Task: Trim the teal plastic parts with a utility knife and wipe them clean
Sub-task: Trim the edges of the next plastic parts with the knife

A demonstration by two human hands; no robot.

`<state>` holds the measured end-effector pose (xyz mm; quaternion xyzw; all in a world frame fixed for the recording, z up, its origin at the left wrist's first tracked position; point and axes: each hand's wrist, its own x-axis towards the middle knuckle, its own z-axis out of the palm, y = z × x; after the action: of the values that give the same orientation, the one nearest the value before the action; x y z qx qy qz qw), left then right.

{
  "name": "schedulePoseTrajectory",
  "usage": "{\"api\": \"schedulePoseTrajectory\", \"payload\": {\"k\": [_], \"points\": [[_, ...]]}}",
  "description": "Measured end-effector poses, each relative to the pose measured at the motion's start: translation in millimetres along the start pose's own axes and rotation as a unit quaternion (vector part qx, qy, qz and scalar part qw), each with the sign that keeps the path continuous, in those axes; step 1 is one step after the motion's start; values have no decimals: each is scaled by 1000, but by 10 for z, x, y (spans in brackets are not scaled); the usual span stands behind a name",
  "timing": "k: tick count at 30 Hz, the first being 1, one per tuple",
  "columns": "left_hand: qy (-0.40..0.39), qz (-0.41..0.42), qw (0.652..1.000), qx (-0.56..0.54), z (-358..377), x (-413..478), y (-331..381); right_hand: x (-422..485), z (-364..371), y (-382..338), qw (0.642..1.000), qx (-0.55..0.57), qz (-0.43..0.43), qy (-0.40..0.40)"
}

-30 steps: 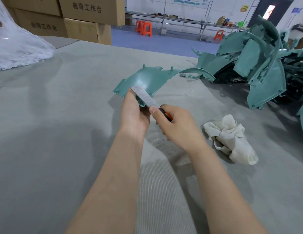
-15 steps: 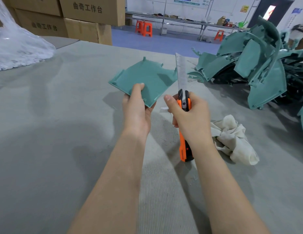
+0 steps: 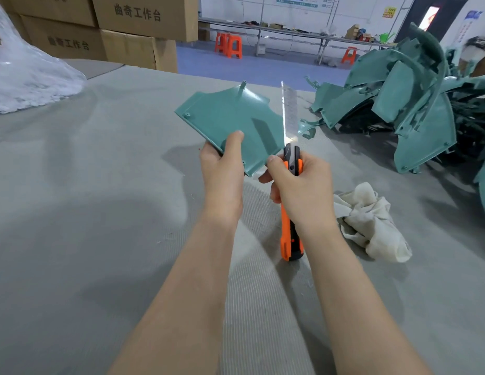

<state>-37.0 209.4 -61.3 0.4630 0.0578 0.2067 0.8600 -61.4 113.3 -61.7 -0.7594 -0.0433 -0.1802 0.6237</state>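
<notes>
I see my left hand [image 3: 222,171] holding the teal part [image 3: 230,123] up above the counter [image 3: 87,198], thumb on its upper face and the other fingers hidden beneath its near corner. My right hand [image 3: 301,188] is wrapped around the knife [image 3: 290,185], fingers tight on the orange handle, whose butt sticks out below my wrist. The long blade [image 3: 288,112] points up and away from me, running just beside the part's right edge; I cannot tell whether steel touches plastic. The blade's dark shadow falls across the part's face. To the right of the part, on the counter, a crumpled white rag [image 3: 371,220] lies near my right forearm. Farther right of the part, a pile of teal parts [image 3: 403,104] leans together. Far left of the part sits a heap of clear plastic [image 3: 27,74], with cardboard boxes [image 3: 127,28] behind it.
</notes>
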Motion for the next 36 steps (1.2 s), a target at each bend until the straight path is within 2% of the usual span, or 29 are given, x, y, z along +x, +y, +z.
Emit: {"api": "schedulePoseTrajectory", "payload": {"k": [6, 11, 16, 22, 32, 36], "points": [[30, -54, 995, -78, -26, 29, 44, 68, -118, 33, 999, -3, 26, 27], [40, -87, 989, -115, -29, 15, 68, 50, -107, 58, 990, -118, -53, 51], [31, -109, 985, -130, -14, 6, 87, 29, -62, 53, 982, -166, -79, 28], [2, -133, 980, -146, -13, -3, 105, 13, -47, 51, 980, -180, -80, 5], [3, -160, 970, -183, -22, -5, 79, -1, -19, 63, 973, -199, -111, -29], [-1, -162, 972, -171, -17, 9, 51, -33, 25, 60, 965, -221, -125, -71]]}}
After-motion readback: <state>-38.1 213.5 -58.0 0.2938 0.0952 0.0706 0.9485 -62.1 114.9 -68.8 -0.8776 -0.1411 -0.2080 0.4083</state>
